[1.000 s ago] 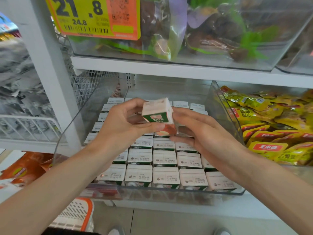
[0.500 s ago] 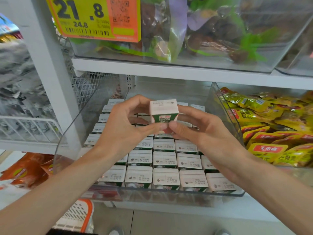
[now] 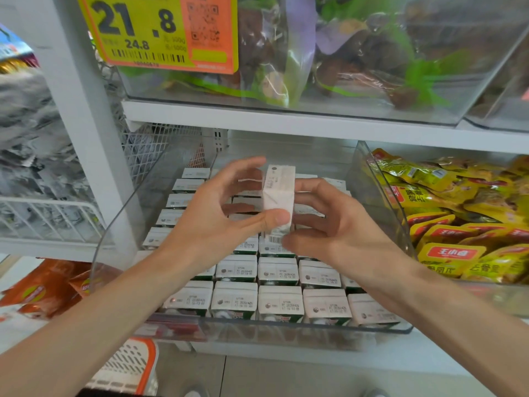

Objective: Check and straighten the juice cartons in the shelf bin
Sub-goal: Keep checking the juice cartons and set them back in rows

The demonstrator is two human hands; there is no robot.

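clear bin (image 3: pixel 380 202) behind; carton (image 3: pixel 279 196) turned since earlier, white side facing; left hand (image 3: pixel 217 222), right hand (image 3: pixel 329 224) both clamped on it.

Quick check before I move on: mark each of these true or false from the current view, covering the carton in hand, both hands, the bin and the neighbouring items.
1. One juice carton is lifted above the rows. True.
2. Only the left hand touches it. False: the right hand holds it too.
3. The clear bin is nearly empty. False: rows of cartons fill it.
4. Yellow snack packets lie in the bin to the right. True.
5. The price tag hangs below the cartons. False: it is on the bin above.
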